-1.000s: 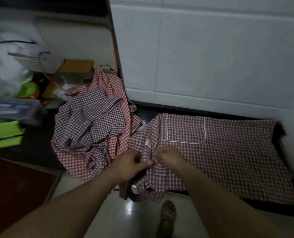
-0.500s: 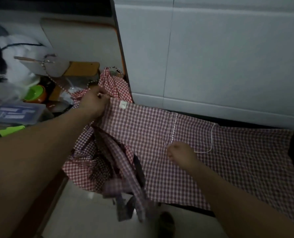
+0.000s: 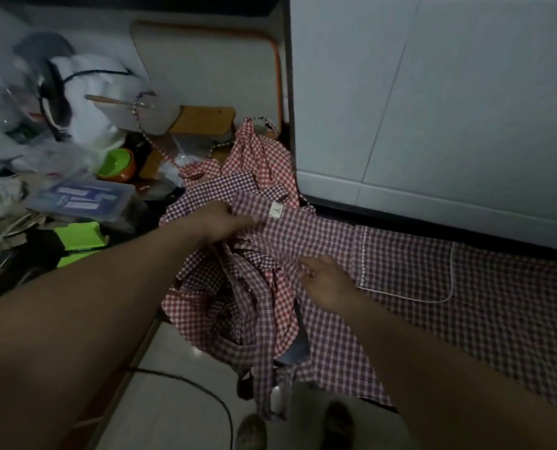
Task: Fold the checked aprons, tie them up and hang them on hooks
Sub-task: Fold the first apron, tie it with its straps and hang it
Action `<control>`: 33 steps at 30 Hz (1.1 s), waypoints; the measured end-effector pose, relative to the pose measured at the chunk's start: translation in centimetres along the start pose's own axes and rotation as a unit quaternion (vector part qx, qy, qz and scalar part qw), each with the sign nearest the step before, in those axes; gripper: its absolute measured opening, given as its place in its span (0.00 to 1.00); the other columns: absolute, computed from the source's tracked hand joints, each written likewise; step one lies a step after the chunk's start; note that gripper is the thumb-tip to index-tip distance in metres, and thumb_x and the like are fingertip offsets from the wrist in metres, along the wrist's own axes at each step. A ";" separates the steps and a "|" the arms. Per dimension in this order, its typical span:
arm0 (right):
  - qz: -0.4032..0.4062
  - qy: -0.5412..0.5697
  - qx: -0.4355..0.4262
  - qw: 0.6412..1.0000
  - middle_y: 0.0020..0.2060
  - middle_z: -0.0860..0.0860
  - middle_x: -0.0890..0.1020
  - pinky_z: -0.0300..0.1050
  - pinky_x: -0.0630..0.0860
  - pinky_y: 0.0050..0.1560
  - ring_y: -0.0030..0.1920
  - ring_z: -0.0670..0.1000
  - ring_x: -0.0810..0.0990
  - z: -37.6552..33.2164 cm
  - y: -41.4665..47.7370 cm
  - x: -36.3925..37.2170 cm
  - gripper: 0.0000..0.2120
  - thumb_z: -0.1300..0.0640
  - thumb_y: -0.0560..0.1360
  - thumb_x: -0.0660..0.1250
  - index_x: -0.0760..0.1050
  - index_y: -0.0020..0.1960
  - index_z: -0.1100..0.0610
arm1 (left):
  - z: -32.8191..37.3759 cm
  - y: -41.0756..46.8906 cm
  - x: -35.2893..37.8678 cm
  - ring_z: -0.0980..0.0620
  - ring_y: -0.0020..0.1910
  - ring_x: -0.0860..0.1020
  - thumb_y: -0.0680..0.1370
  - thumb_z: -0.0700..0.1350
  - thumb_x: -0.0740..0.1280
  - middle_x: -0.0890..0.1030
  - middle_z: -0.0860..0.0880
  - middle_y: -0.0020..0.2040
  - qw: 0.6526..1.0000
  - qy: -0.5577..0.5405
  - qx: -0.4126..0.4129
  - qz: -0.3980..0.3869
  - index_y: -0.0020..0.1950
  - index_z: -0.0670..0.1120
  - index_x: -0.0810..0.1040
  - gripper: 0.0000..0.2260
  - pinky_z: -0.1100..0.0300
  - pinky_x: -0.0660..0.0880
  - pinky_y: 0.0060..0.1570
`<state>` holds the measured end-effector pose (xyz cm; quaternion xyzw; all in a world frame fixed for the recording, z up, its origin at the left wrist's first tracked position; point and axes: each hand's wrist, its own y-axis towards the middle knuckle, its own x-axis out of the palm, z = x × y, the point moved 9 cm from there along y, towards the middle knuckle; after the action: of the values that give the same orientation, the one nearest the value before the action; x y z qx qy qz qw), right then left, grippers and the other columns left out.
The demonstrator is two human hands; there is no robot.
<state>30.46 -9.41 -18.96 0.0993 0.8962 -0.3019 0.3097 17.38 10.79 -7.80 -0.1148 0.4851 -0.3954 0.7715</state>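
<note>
Left hand [image 3: 225, 222] has dropped since half a second ago. Back then it was holding the top edge of the checked apron [image 3: 384, 254] up in the air; now it lies on the cloth with fingers stretched flat toward the little white label [image 3: 275, 211], not gripping anything. Right hand [image 3: 325, 282] was a tight fist on the fabric by the pocket corner. It now sits just left of the pocket [image 3: 407, 271], fingers bent down onto the cloth, and honestly I can't tell if it's pinching a fold or just pressing. Both forearms reach in from the bottom of the view, left one higher and further out.

The apron lies spread along a dark counter [image 3: 465, 243], bib end toward the left hand and flatter than before, its straps [image 3: 270, 368] dangling off the front edge. The bib overlaps a rumpled pile of more checked aprons [image 3: 254, 164] right behind it.

A white tiled wall [image 3: 433, 108] runs behind the counter. Off to the left it's pretty cluttered: green bowl [image 3: 117, 164], clear plastic box [image 3: 82, 199], and an orange-rimmed tray [image 3: 205, 69] leaning upright. Below is a pale tiled floor [image 3: 179, 368] with a black cable [image 3: 205, 391] and the person's sandalled feet [image 3: 251, 433].
</note>
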 end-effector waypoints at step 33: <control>0.114 0.363 0.084 0.921 0.37 0.55 0.85 0.47 0.79 0.48 0.41 0.53 0.82 -5.6 -8.7 3.8 0.07 0.56 0.75 0.71 0.82 0.40 0.57 | -6.6 -3.5 2.1 0.44 0.58 0.79 0.83 0.35 0.62 0.78 0.47 0.61 0.865 -0.491 -0.094 -0.031 0.69 0.53 0.72 0.19 0.45 0.82 0.47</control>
<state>21.55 -13.08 -13.60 0.3294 0.9011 -0.2816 -0.0139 10.54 8.32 -10.49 -0.3813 0.0743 -0.2641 0.8828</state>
